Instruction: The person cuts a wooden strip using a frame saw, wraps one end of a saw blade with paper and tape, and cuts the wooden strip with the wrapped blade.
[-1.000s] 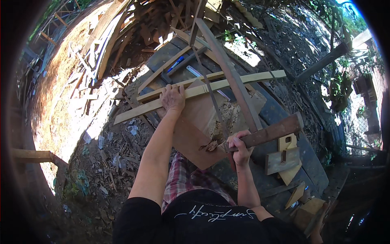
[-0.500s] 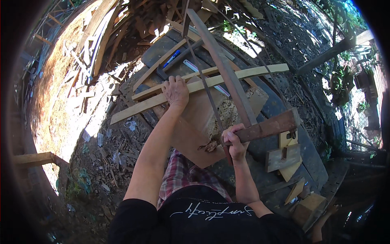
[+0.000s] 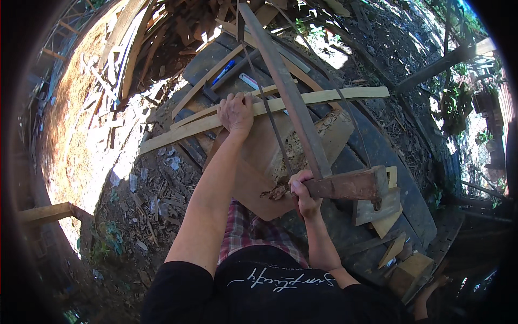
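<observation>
My left hand (image 3: 236, 114) presses down on a long pale wooden strip (image 3: 345, 94), fingers curled over its far edge. The strip lies slantwise across a thick wooden block (image 3: 340, 132) with a rough, gouged patch. My right hand (image 3: 306, 195) is closed around the near end of a wooden frame saw (image 3: 283, 86), where its reddish-brown end piece (image 3: 345, 186) sticks out to the right. The saw's thin dark blade crosses the strip just right of my left hand; how deep it sits there cannot be made out. Beyond lies a second narrow strip (image 3: 197, 114).
Past my left hand are a blue marker (image 3: 224, 73), a dark angled tool (image 3: 210, 93) and a white ruler (image 3: 249, 81) on the dark plank tabletop (image 3: 413, 189). Wood offcuts (image 3: 377, 208) sit at the right. Scrap timber (image 3: 132, 54) is heaped at the far left.
The saw has shifted slightly left with my right hand, and its end piece has tipped toward me. My left hand stays on the strip, which lies at a slightly different angle in view.
</observation>
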